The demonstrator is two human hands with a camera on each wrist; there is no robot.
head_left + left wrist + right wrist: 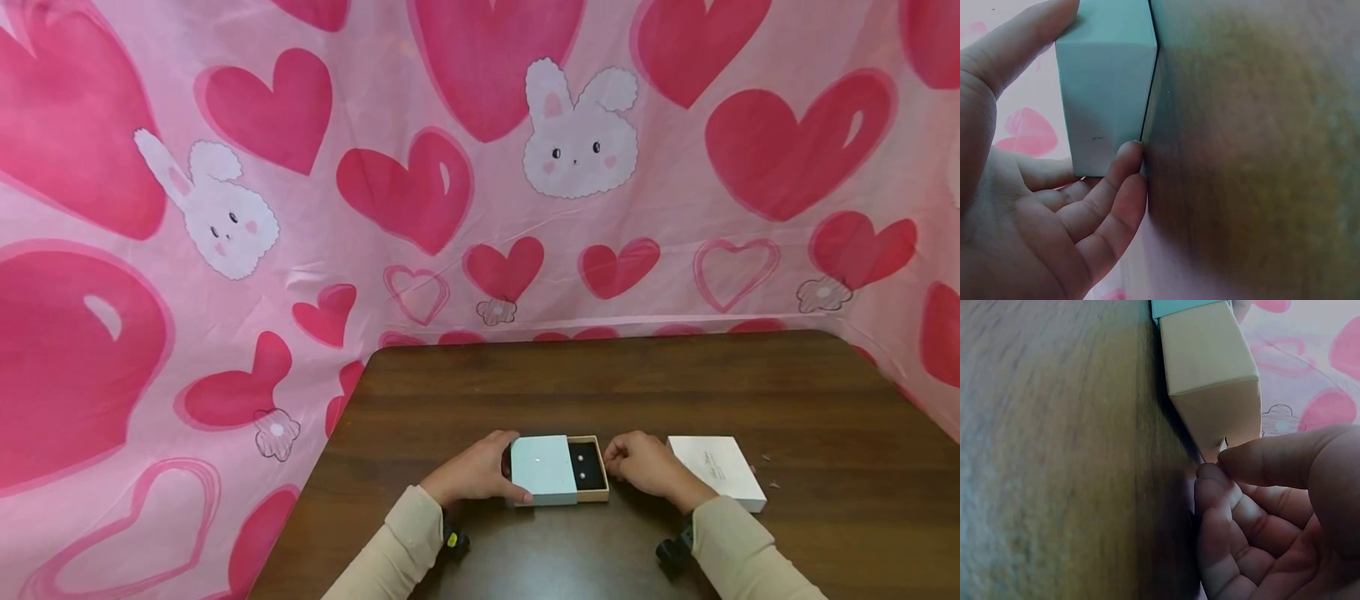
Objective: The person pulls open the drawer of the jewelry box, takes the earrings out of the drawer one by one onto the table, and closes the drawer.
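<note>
A small jewelry box lies on the table, its light blue sleeve (542,467) partly off a tan drawer (596,495). Inside the drawer's exposed end is a black insert (588,457) bearing two small pale round studs, which look like earrings. My left hand (477,472) grips the sleeve's left end, thumb along the near side, fingers around the far side and end. At the drawer's right end, my right hand (651,468) pinches a small pull tab (1222,446) between thumb and index finger; the other fingers curl below. The drawer's left part is hidden inside the sleeve.
Just right of my right hand lies a white lid-like box (718,471) with faint lettering. Two tiny bits (774,484) are on the wooden table (600,383) beyond it. Pink heart-and-rabbit cloth (480,208) hangs behind and at the sides.
</note>
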